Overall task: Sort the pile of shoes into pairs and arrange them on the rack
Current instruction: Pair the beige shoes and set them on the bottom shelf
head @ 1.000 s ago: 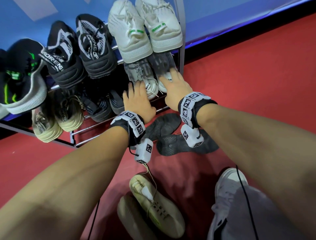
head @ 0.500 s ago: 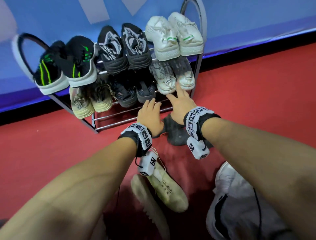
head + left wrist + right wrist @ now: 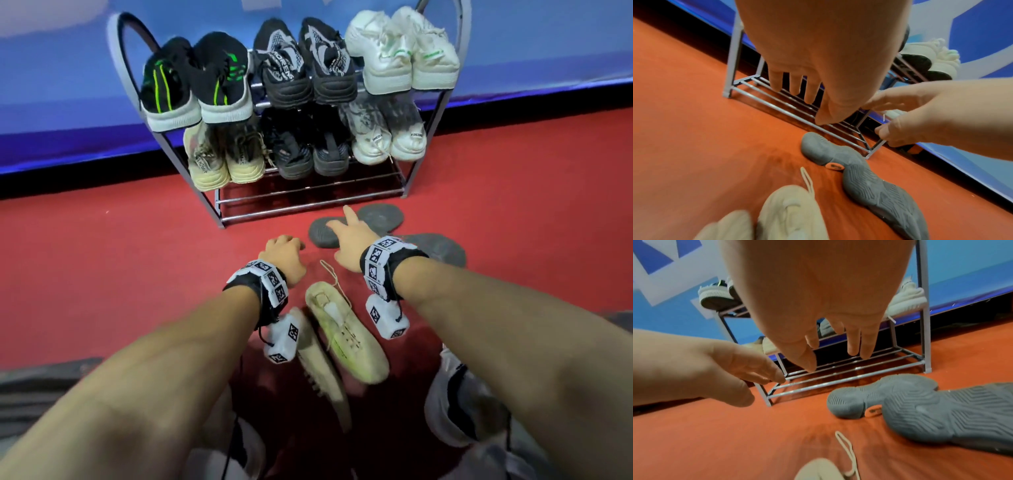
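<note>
While six pairs fill the upper tiers of the grey metal shoe rack (image 3: 411,178), both hands hover empty above the red carpet (image 3: 102,274): left hand (image 3: 284,255) loosely curled, right hand (image 3: 352,240) spread over two grey knit shoes (image 3: 383,217) lying sole-up. Nearer lie two cream lace-up sneakers (image 3: 346,339).

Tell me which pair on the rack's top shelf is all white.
The white pair at the right end of the top shelf, beside the black-and-white pair; the left pair is black with green stripes.
</note>
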Available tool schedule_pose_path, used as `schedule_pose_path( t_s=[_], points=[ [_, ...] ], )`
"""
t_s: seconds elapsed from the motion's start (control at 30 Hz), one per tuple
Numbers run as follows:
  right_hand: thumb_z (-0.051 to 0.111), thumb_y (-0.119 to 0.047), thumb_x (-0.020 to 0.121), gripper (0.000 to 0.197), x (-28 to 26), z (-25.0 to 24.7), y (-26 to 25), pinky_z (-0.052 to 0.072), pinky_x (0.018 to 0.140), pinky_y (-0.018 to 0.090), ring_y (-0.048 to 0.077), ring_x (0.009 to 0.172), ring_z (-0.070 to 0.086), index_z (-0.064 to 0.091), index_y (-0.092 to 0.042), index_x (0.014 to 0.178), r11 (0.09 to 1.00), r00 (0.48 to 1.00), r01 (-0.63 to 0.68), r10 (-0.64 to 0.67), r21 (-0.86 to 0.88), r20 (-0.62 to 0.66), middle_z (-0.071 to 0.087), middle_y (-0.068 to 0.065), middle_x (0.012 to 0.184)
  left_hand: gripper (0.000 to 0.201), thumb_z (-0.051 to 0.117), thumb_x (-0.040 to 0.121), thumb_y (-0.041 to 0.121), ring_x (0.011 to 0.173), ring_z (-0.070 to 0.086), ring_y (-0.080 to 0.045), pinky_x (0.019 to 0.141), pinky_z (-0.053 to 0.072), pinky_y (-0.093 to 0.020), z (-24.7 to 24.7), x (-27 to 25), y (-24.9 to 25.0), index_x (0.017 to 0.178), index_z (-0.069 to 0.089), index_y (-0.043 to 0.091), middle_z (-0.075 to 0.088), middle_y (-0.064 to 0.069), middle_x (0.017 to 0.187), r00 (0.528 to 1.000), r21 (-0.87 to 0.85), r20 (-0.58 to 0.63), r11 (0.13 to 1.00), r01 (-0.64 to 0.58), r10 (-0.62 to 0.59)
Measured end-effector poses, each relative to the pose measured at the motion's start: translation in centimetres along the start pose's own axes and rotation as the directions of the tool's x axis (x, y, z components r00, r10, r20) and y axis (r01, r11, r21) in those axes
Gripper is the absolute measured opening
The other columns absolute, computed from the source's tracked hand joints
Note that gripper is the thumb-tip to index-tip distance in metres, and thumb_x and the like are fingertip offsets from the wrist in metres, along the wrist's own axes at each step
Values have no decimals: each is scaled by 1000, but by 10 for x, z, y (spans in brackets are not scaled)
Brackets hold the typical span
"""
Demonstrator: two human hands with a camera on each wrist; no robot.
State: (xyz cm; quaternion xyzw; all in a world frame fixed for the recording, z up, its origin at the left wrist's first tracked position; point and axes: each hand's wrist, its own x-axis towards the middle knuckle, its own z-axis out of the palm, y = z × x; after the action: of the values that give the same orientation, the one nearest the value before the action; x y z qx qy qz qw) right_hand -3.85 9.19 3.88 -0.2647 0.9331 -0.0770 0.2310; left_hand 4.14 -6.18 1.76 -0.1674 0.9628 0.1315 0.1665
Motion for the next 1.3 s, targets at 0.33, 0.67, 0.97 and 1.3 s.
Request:
schedule_pose_path(
  t_s=[0.33, 0.67, 0.97, 1.3],
  points=[
    [54, -14, 81, 71, 0, 72, 9, 52, 85, 40, 35, 110, 57, 32, -29, 147, 1000, 982, 9, -8, -8, 189, 39, 9, 136, 58, 67, 76, 8, 114, 63, -20, 94, 51, -25, 51, -30, -24, 131, 60, 23, 63, -2, 131, 931, -17, 350, 994, -105, 104],
    [58, -14, 81, 57, 24, 108, 31, 50, 91, 37, 30, 105, 59, 46, -25, 136, 990, 972, -115, 97, 77, 213, 52, 12, 121, 47, 59, 75, 7, 131, 40, -28, 108, 32, -30, 104, -32, -31, 108, 66, 40, 37, 5, 146, 901, -118, 388, 980, -162, 195],
    [60, -27, 76, 65, 38, 97, 56, 51, 94, 39, 29, 107, 62, 44, -31, 139, 981, 961, -176, 152, 86, 231, 62, 7, 125, 54, 76, 77, 11, 120, 46, -23, 107, 39, -32, 96, -18, -37, 126, 59, 24, 37, -3, 135, 838, -211, 488, 964, -159, 245],
    [65, -22, 79, 62, 29, 84, 98, 42, 105, 32, 29, 123, 55, 49, -24, 139, 936, 932, -342, 325, 85, 162, 58, 10, 135, 22, 56, 96, 0, 51, 61, -9, 47, 54, -21, 59, -22, -89, 115, 49, 6, 59, -7, 83, 909, -719, 417, 620, 316, 21]
  ],
)
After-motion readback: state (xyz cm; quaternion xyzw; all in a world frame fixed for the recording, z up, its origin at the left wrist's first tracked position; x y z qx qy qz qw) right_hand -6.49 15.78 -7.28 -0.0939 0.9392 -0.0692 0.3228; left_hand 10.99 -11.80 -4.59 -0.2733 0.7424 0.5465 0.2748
